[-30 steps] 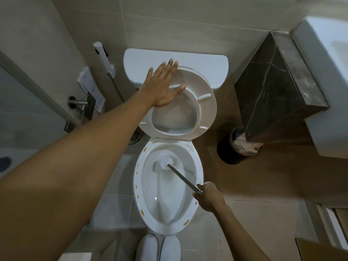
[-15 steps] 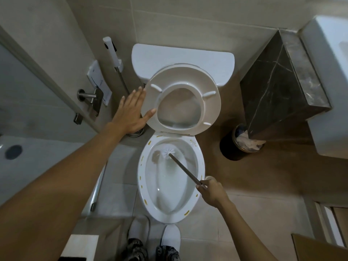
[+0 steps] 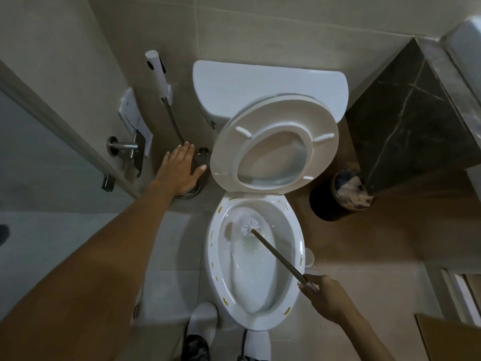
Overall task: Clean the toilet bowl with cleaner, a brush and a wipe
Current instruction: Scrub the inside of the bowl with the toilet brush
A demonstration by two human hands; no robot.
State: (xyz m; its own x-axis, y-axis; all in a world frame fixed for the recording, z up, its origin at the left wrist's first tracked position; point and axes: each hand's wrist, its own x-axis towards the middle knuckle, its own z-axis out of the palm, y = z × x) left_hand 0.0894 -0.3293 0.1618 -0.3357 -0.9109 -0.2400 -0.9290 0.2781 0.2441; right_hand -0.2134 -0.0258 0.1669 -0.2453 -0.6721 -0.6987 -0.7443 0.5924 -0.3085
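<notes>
Toilet bowl sits low centre in the head view, seat tipped up against the tank, rim dotted with yellowish marks, probably cleaner. Brush: white bristle head lies against the far inner wall of the bowl, just under the hinge end; thin metal handle runs from there diagonally back and to the person's right, crossing the rim at its right side. Right hand grips the near end of that handle, fingers curled round it, just outside the bowl's right edge. Left hand hangs out over the floor beside the bowl's left, fingers straight and loosely spread, holding nothing, thumb tip near the raised seat's edge but apart from it. Hose sprayer hangs on the wall beyond it; a dark bin stands to the bowl's right. Judgement: scrubbing is under way, wipe stage not yet reached; no wipe visible. Key relation: handle's long axis points away from the right hand toward the back wall of the bowl, so strokes will likely be driven along or swept around that line by the right wrist alone. Left hand is idle, well apart from the brush.
</notes>
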